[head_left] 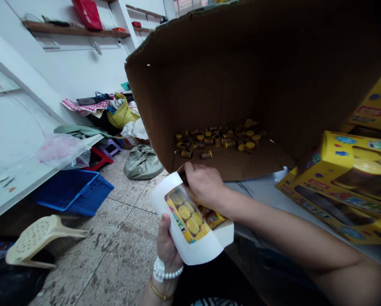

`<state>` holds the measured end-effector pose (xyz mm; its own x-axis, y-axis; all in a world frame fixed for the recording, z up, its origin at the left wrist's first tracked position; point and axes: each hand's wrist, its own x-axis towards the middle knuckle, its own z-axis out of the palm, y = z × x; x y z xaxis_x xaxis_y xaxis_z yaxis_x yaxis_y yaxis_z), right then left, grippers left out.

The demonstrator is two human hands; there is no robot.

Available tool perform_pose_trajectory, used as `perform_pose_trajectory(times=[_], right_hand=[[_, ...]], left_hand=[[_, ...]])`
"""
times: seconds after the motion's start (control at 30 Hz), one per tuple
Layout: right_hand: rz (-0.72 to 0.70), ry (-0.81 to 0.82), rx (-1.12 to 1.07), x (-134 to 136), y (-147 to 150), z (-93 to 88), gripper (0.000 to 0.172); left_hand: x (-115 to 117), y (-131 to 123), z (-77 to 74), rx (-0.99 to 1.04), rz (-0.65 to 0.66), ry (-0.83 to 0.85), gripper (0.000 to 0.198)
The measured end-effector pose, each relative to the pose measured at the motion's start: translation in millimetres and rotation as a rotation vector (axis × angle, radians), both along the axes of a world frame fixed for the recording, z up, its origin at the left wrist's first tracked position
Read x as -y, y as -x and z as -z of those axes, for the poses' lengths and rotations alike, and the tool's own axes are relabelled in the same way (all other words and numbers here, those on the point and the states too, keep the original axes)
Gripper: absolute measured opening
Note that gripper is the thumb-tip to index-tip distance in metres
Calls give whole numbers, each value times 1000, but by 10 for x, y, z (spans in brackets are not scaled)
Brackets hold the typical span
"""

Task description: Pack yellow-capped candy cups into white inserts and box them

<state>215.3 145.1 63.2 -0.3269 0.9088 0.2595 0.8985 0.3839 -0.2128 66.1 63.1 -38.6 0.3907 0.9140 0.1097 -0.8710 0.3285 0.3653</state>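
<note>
My left hand (167,240) is wrapped round a windowed carton (190,244), tilted in front of me, its white inner side showing. Through the clear window several small tubs with yellow lids (186,211) are visible, and colourful printed labels show at the carton's open side. My right hand (204,182) is at the carton's upper open end with its fingers curled; what they hold, if anything, is hidden. Just beyond lies a large brown cardboard box (235,163) on its side, its opening facing me. Small yellow-lidded tubs (218,138) are scattered inside it.
Yellow packed cartons (343,178) are stacked at the right. To the left are a white table (43,178), a blue crate (78,191) and a cream plastic stool (39,238). A grey-green sack (143,162) lies on the speckled floor.
</note>
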Motion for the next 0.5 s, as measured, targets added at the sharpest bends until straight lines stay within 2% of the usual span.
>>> perform_pose_trajectory(times=[0.17, 0.27, 0.33, 0.4, 0.5], right_hand=[[-15, -41, -105, -62, -132, -77, 36], [-45, 105, -365, -304, -333, -64, 34], [-25, 281, -478, -528, -495, 7, 27], [34, 403, -465, -735, -648, 121, 32], [130, 390, -353, -914, -806, 297, 38]], left_hand=[[-17, 45, 14, 16, -24, 37, 41], [-10, 69, -10, 2, -29, 81, 44], [-10, 87, -44, 4, -36, 77, 45], [-15, 111, -75, 18, -27, 42, 40], [-16, 142, -91, 57, 4, -30, 34]])
